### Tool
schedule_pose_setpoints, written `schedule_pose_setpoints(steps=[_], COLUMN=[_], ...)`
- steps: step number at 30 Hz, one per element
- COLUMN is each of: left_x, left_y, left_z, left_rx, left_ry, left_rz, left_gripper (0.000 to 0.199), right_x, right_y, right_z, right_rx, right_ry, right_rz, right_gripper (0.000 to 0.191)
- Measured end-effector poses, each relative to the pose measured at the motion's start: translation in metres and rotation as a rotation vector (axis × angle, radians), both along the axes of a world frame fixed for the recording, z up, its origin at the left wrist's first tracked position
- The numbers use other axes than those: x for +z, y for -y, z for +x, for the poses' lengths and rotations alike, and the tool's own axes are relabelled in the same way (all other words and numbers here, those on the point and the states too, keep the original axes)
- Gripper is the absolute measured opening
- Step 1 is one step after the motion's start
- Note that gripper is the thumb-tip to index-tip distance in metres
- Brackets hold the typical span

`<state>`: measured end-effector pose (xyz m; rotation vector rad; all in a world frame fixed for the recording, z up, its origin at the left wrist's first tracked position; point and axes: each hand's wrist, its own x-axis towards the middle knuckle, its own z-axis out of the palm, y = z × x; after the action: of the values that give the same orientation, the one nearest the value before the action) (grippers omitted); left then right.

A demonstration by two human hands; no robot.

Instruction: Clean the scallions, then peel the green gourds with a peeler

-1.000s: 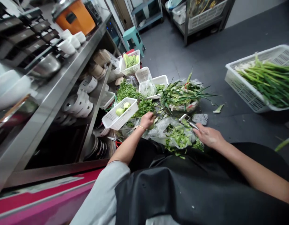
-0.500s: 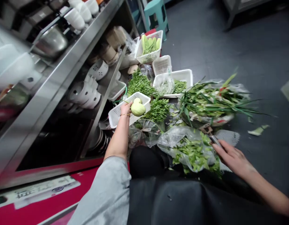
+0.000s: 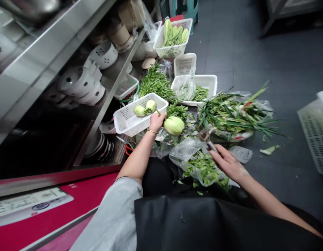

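Observation:
My left hand [image 3: 157, 122] is closed round the stem of a pale green, round vegetable that looks like a green eggplant [image 3: 174, 126]. It hangs to the right of a white perforated basket [image 3: 125, 122]. Inside that basket lie two more pale green eggplants [image 3: 140, 111]. In my right hand [image 3: 228, 163] is a peeler [image 3: 210, 142], gripped by its handle, with the head pointing up and left. Just below the peeler sits a clear plastic bag [image 3: 185, 150] holding leafy green pieces [image 3: 207, 165].
Green onions [image 3: 232, 116] lie in a heap at the right. Leafy greens [image 3: 156, 83] and white baskets of vegetables [image 3: 170, 52] stand farther back. A metal shelf [image 3: 59, 45] with white perforated pots [image 3: 80, 83] runs along the left. Another basket [image 3: 314, 136] stands far right.
My left hand has moved right with the eggplant, from over the basket to beside it. My right hand has brought the peeler left, nearer the eggplant. The camera view has shifted downward.

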<state>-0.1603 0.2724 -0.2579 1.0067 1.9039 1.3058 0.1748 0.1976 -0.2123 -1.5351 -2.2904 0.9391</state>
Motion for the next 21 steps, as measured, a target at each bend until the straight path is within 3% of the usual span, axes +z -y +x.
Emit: schedule_pose_setpoints(steps=[5, 12, 15, 19, 21], left_x=[0.036, 0.076, 0.09, 0.109, 0.116], left_y=[0.034, 0.079, 0.096, 0.116, 0.124], left_z=[0.037, 0.068, 0.076, 0.08, 0.081], left_rx=[-0.204, -0.264, -0.315, -0.338, -0.37], left_ry=[-0.169, -0.101, -0.211, -0.419, -0.469], left_rz=[0.12, 0.366, 0.491, 0.609, 0.643], left_gripper=[0.035, 0.036, 0.038, 0.037, 0.036], right_x=[0.035, 0.072, 0.065, 0.04, 0.044], right_y=[0.0, 0.031, 0.064, 0.109, 0.119], right_z=[-0.032, -0.047, -0.022, 0.039, 0.057], right_rx=[0.103, 0.188, 0.193, 0.166, 0.147], right_ry=[0.066, 0.147, 0.137, 0.133, 0.116], right_rz=[0.104, 0.256, 0.292, 0.314, 0.312], right_gripper=[0.033, 0.031, 0.034, 0.035, 0.035])
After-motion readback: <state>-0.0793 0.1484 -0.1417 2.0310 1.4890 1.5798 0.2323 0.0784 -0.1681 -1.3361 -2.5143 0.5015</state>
